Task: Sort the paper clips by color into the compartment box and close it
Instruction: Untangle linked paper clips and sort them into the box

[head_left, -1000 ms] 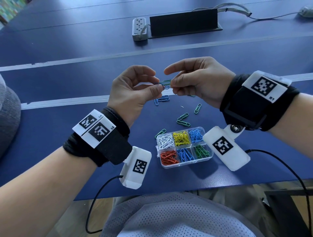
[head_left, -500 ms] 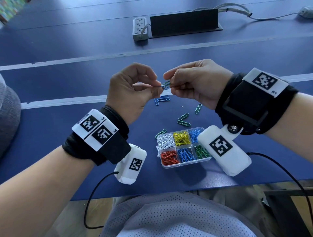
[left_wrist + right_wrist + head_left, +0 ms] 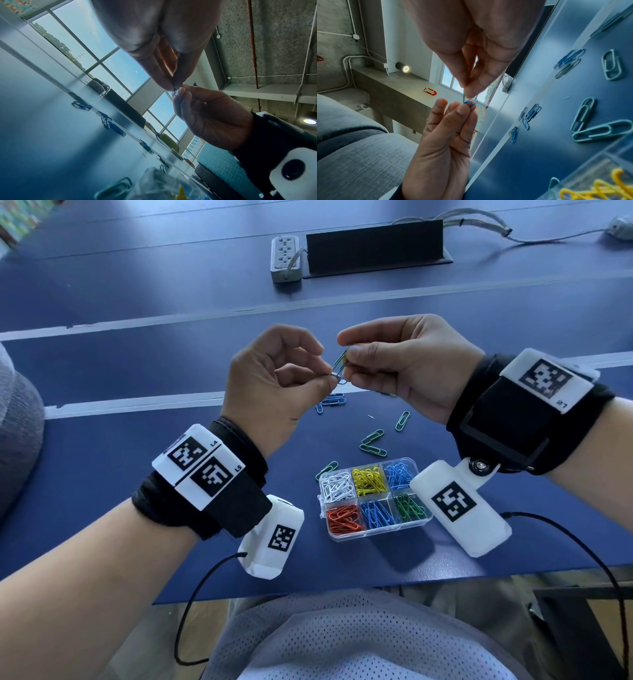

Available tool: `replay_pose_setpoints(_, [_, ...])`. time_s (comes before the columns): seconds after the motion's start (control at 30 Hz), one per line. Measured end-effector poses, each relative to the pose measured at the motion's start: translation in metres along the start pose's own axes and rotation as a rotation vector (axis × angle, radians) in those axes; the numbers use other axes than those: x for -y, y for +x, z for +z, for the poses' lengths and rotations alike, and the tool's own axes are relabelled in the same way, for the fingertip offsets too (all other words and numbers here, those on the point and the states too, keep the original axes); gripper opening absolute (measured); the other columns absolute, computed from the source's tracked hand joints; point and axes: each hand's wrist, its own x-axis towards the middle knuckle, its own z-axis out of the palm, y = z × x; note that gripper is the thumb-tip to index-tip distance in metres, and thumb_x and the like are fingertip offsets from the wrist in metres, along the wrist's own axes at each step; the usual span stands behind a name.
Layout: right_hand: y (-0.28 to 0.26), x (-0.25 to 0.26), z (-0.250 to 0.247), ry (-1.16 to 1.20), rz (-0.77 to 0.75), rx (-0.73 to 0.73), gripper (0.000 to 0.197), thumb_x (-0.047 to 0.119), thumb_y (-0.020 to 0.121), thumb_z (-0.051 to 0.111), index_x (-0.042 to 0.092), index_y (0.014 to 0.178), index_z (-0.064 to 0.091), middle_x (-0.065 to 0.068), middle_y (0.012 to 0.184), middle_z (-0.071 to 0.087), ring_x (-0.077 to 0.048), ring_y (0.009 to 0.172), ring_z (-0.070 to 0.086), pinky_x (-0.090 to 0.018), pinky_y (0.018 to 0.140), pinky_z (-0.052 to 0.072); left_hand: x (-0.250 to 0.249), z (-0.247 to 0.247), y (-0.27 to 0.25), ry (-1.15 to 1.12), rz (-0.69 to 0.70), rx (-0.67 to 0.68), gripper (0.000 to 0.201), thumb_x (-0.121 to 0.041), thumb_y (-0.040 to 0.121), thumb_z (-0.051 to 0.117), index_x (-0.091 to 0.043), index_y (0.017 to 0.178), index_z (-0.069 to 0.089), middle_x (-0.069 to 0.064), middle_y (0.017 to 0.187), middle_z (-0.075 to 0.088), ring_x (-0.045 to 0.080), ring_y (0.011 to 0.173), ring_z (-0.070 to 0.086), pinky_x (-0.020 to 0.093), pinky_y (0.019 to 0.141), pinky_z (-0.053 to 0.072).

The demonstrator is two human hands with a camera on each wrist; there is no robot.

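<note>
Left hand (image 3: 274, 385) raised above the blue table (image 3: 102, 467), thumb and forefinger pinched on a blue paper clip (image 3: 470, 103). Right hand (image 3: 407, 364) raised opposite, at 3 o'clock from the left, fingertips nipping a green paper clip (image 3: 340, 361) tilted up toward 1 o'clock. The two clips touching between the fingertips, seemingly hooked together; exactly how linked, impossible to tell. Remaining fingers of both hands curled loosely inward.

Clear compartment box (image 3: 375, 537) resting on the table at 6 o'clock from the hands, lid not visible over it, six compartments showing: white clips (image 3: 337, 486) at 10 o'clock within the box, yellow clips (image 3: 369, 480) at 12, blue at 2, orange clips (image 3: 344, 518) at 8, more blue at 6, green at 4, partly hidden behind the right wrist camera housing (image 3: 457, 506).

Loose on the table between hands and box: a small cluster of blue clips (image 3: 330, 401) directly beneath the hands, three green clips (image 3: 373, 445) at 12 o'clock from the box, one more green clip (image 3: 327, 469) just beside the box's 10 o'clock corner.

Well beyond, at 12 o'clock: a white power strip (image 3: 286, 256) beside a black cable hatch (image 3: 376, 248).
</note>
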Motion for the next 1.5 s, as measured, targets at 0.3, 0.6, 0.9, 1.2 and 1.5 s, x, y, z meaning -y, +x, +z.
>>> replay_pose_setpoints(0.3, [0.0006, -0.0011, -0.0024, -0.045, -0.008, -0.027, 0.016, -0.006, 0.083, 0.061, 0.009, 0.082, 0.067, -0.004, 0.066, 0.063, -0.01, 0.054, 0.063, -0.02, 0.059, 0.057, 0.0013, -0.0033, 0.0006, -0.032, -0.019, -0.02, 0.04, 0.012, 0.064, 0.074, -0.021, 0.079, 0.056, -0.01, 0.063, 0.069, 0.007, 0.067, 0.068, 0.022, 0.071, 0.056])
replay_pose_setpoints(0.6, [-0.0006, -0.0024, -0.0017, -0.164, -0.011, 0.031, 0.015, -0.001, 0.087, 0.06, 0.01, 0.088, 0.069, -0.008, 0.07, 0.06, -0.014, 0.061, 0.061, -0.027, 0.068, 0.06, -0.0006, 0.0016, 0.0, 0.003, 0.03, -0.036, 0.036, 0.008, 0.065, 0.073, -0.021, 0.077, 0.056, -0.016, 0.064, 0.067, 0.002, 0.064, 0.065, 0.02, 0.069, 0.055])
replay_pose_setpoints(0.9, [-0.0009, -0.0041, 0.0026, -0.214, 0.006, 0.138, 0.023, -0.001, 0.092, 0.054, 0.015, 0.087, 0.069, 0.003, 0.065, 0.069, -0.013, 0.061, 0.066, -0.022, 0.062, 0.058, -0.0007, 0.0027, 0.0005, -0.017, 0.014, -0.016, 0.037, 0.011, 0.066, 0.071, -0.021, 0.081, 0.058, -0.01, 0.071, 0.069, 0.006, 0.064, 0.065, 0.022, 0.068, 0.055])
replay_pose_setpoints(1.2, [0.001, -0.0034, 0.0011, -0.233, -0.001, 0.006, 0.014, 0.001, 0.086, 0.062, 0.014, 0.085, 0.068, -0.004, 0.07, 0.065, -0.014, 0.059, 0.068, -0.026, 0.065, 0.06, -0.001, 0.0035, -0.0019, -0.114, -0.066, -0.065, 0.03, 0.01, 0.07, 0.069, -0.016, 0.08, 0.059, 0.001, 0.074, 0.064, 0.011, 0.06, 0.062, 0.029, 0.066, 0.059])
replay_pose_setpoints(1.5, [0.001, -0.0017, -0.0003, -0.093, 0.014, -0.02, 0.014, -0.005, 0.084, 0.058, 0.006, 0.082, 0.066, -0.006, 0.06, 0.064, -0.017, 0.059, 0.068, -0.029, 0.069, 0.061, -0.0036, 0.0036, -0.0001, -0.259, -0.178, -0.112, 0.028, 0.014, 0.079, 0.06, -0.014, 0.078, 0.058, 0.002, 0.072, 0.06, 0.013, 0.064, 0.064, 0.024, 0.06, 0.057])
